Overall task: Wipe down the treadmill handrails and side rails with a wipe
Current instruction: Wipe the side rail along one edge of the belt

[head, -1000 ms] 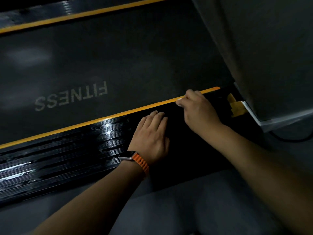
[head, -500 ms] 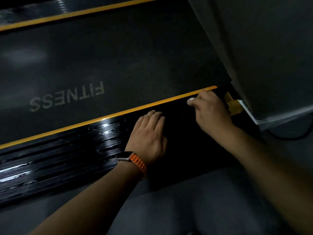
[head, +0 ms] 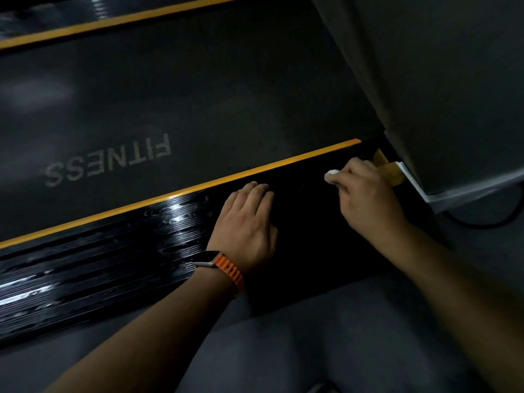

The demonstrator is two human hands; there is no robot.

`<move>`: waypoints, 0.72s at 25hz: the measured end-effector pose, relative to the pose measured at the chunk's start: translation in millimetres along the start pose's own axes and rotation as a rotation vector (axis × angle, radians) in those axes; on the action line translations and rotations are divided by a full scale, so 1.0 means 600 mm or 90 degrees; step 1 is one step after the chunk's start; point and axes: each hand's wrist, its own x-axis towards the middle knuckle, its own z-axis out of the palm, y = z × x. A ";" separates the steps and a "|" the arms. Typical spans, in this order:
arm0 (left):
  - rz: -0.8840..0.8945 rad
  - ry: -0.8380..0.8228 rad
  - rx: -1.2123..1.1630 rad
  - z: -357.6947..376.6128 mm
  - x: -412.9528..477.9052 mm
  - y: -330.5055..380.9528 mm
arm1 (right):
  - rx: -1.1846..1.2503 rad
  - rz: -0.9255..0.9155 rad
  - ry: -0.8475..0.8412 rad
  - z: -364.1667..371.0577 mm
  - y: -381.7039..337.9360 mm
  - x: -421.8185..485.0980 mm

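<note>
Right hand (head: 365, 199) grips white wipe (head: 331, 175) on black side rail (head: 119, 251); left hand (head: 246, 225) rests flat, fingers straight.

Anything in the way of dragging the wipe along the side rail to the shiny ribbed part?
Yes: the left hand rests flat on the side rail, between the wipe in the right hand and the ribbed part.

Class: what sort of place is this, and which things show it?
Probably a gym or home workout space: a treadmill belt printed FITNESS and its ribbed black side rail with an orange strip.
</note>
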 end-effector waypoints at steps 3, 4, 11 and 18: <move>-0.003 -0.003 0.004 -0.001 0.001 0.001 | 0.005 -0.034 0.009 0.003 0.001 -0.015; 0.000 -0.003 0.004 0.000 0.002 0.000 | 0.006 -0.023 0.013 0.003 -0.002 -0.018; -0.002 0.001 -0.003 0.000 0.001 -0.001 | 0.002 -0.013 0.017 -0.004 -0.005 -0.036; 0.000 0.006 -0.006 0.002 0.002 -0.002 | 0.006 -0.021 0.042 -0.005 0.001 -0.059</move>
